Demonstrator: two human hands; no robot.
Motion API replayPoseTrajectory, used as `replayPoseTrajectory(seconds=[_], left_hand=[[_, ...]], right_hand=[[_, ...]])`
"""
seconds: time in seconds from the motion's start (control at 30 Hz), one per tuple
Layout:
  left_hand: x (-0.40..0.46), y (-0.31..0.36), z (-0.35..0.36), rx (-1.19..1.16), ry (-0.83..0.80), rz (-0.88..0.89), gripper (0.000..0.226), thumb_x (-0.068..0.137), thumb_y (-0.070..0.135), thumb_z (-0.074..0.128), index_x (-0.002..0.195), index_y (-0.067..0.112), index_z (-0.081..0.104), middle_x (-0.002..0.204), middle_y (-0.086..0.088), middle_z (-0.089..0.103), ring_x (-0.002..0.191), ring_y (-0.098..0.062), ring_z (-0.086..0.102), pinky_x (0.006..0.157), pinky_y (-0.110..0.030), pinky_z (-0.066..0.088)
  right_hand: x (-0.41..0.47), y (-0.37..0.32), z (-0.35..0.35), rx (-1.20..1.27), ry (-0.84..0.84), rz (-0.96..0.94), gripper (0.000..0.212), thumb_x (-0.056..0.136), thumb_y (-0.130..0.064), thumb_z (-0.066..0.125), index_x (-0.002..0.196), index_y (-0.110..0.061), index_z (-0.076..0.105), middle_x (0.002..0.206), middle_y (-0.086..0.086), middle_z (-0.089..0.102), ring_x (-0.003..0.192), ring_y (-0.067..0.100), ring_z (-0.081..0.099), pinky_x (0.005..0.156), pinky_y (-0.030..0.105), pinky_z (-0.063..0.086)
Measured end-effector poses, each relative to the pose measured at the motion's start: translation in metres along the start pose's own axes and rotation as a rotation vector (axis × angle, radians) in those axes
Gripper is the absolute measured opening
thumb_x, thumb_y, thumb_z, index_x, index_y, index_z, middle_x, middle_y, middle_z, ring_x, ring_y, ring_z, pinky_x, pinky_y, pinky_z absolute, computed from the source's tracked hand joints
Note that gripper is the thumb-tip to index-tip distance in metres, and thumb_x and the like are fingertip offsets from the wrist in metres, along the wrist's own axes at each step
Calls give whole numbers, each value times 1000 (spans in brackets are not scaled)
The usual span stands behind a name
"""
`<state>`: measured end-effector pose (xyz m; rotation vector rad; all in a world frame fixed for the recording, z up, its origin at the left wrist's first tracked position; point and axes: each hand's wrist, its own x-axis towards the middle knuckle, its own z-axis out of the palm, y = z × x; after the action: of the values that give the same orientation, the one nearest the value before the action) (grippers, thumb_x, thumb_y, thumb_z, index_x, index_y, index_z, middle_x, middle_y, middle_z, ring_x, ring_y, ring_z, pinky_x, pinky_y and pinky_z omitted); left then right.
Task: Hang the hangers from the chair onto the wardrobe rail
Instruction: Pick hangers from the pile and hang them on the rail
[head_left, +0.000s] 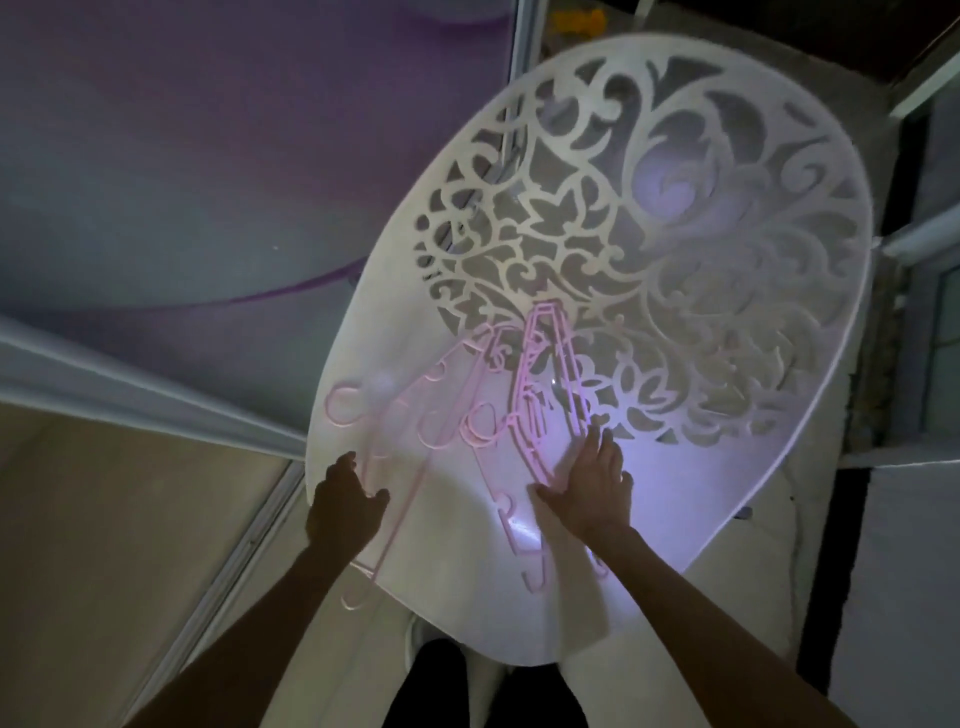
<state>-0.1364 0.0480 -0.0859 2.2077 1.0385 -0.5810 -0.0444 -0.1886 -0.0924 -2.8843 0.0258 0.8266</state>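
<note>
Right now the pink hangers (524, 415) lie in a loose pile on the white chair (675, 218), spread across the plain seat between and just beyond your fingertips. One bundle stands stacked on edge and runs from the chair's cut-out scroll pattern down toward your right thumb; the others fan out flatter toward your left fingers, with their hooks curling near the seat's left edge. A few hanger ends stick out past the seat's near rim, below your wrists.

Your right hand (592, 483) lies flat on the seat with its fingers straight and slightly spread, the thumb stretched out sideways and touching the foot of the upright bundle. Your left hand (340, 504) is at the seat's left rim, its fingers bent over a thin hanger bar; whether they really pinch it, you cannot tell in this dim light.

Beyond your left fingers runs a purple and grey wall (208, 156), with a white sliding rail (145, 389) slanting below it.
</note>
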Motion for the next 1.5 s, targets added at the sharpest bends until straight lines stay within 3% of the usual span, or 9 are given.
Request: replayPoseTrajectory(seconds=[0.2, 0.27, 0.4, 0.53, 0.7, 0.9, 1.1, 1.33, 1.5], left_hand=[[-7, 12, 41, 37, 254, -26, 78, 79, 18, 70, 142, 4, 28, 145, -17, 32, 131, -37, 35, 105, -50, 32], [-15, 23, 48, -46, 328, 40, 60, 79, 17, 69, 132, 6, 43, 137, -15, 43, 125, -35, 42, 100, -46, 38], [-21, 62, 59, -364, -73, 53, 24, 94, 16, 50, 112, 11, 64, 115, -7, 65, 108, -25, 60, 80, -25, 42], [-36, 98, 66, -828, -460, 155, 28, 91, 22, 53, 119, 19, 52, 115, 0, 62, 96, -16, 59, 69, -18, 50], [-46, 114, 55, -1056, -611, 199, 49, 81, 43, 65, 121, 17, 52, 117, 3, 67, 110, -18, 64, 83, -26, 55], [-90, 141, 5, -894, -465, 126, 38, 87, 26, 63, 121, 9, 59, 116, -9, 68, 98, -18, 68, 69, -19, 57], [-151, 118, -58, -1103, -563, 94, 37, 87, 16, 64, 119, 0, 58, 121, -19, 63, 111, -31, 62, 86, -31, 56], [-223, 59, -146, -1201, -520, 119, 24, 86, 9, 63, 110, 6, 64, 107, -7, 71, 96, -15, 69, 86, -22, 55], [-265, -11, -208, -1270, -432, 151, 13, 85, 1, 60, 93, 7, 69, 95, -6, 74, 83, -11, 71, 81, -23, 56]], right_hand=[[15, 10, 22, 208, -2, -14, 105, 64, -48, 77, 141, -7, 20, 127, 10, 44, 114, 28, 52, 89, 43, 51], [14, 18, 20, 287, -73, -22, 94, 57, -53, 78, 129, -12, 34, 117, 8, 51, 101, 26, 59, 82, 43, 54], [12, 37, -1, 651, -266, -60, 52, 63, -38, 82, 94, -12, 48, 81, 5, 52, 69, 19, 54, 75, 40, 56], [-2, 46, -20, 852, -496, -120, 52, 71, -34, 78, 113, -14, 53, 105, 13, 62, 91, 27, 66, 85, 43, 56], [-23, 47, -41, 909, -631, -181, 50, 82, -22, 70, 128, -22, 51, 119, 6, 62, 106, 25, 64, 91, 44, 53], [-61, 40, -104, 793, -766, -244, 51, 81, -30, 71, 128, -28, 52, 122, -4, 63, 109, 12, 62, 92, 31, 53], [-109, 17, -177, 643, -1018, -278, 45, 84, -28, 67, 126, -17, 54, 120, 6, 65, 109, 16, 63, 100, 37, 48], [-195, -59, -215, 405, -1116, -355, 27, 86, -27, 65, 109, -16, 58, 102, 4, 61, 102, 18, 62, 100, 41, 45], [-258, -123, -213, 351, -1192, -419, 40, 67, -40, 72, 98, -16, 64, 100, 5, 64, 103, 21, 61, 96, 36, 46]])
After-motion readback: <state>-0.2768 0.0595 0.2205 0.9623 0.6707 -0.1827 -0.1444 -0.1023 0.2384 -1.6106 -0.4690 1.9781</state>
